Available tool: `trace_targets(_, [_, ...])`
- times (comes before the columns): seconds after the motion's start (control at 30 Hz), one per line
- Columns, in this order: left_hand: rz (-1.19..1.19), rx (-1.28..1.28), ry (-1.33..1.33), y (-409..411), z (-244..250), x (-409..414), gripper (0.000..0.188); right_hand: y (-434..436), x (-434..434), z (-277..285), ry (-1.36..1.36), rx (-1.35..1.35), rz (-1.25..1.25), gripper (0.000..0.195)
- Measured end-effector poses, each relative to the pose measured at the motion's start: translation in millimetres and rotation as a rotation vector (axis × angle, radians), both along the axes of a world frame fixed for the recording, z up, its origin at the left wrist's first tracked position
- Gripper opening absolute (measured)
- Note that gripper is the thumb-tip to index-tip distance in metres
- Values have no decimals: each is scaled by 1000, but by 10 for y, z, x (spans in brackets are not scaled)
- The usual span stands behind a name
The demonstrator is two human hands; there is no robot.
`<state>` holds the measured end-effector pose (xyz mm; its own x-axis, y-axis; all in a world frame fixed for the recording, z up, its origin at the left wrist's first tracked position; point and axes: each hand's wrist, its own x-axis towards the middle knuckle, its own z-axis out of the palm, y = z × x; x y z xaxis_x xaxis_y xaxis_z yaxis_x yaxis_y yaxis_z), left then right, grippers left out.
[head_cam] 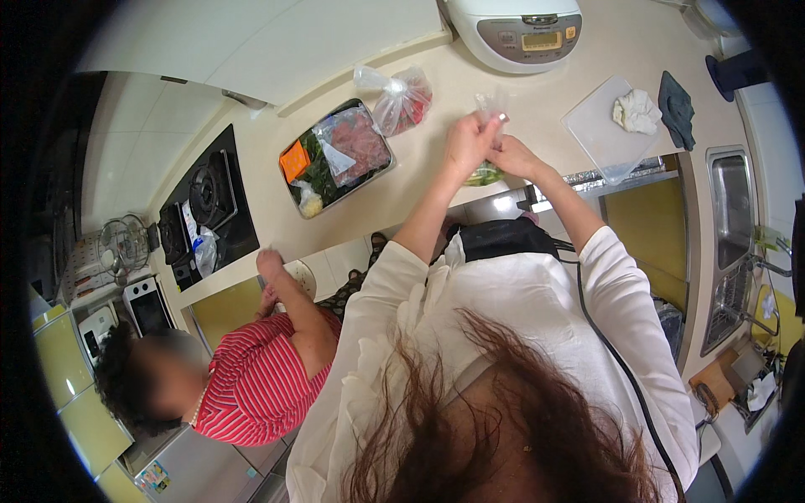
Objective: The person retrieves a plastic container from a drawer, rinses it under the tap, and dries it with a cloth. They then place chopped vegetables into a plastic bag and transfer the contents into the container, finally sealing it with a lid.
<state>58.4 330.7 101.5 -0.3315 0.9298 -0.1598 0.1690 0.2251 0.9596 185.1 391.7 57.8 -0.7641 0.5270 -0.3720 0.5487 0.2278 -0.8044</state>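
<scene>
My left hand and my right hand meet at the gathered neck of a clear plastic bag above the counter's front edge. Green vegetable pieces show low in the bag, beneath my hands. To the left of them lies a knotted clear bag with red contents. Beside that bag stands a metal tray holding dark leafy greens, a bag of red meat, an orange packet and a small bag of pale yellow bits.
A white rice cooker stands at the back. On the right are a translucent cutting board, a white cloth, a dark cloth and a sink. A person in a striped shirt stands left, near the gas stove.
</scene>
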Motion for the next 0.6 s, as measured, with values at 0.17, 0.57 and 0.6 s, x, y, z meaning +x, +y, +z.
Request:
trace_targets(0.17, [146,127,-395,-27,-106,-476,22,136,49,-22,133,-40,67,29])
trace_targets(0.57, [-543,733,1208,-302,222,-331,39,230,126,55,214,-346,227,26])
trace_targets(0.6, [-519,711,1254,-269,120,-349,39,218,100,93,203,-368,248,27])
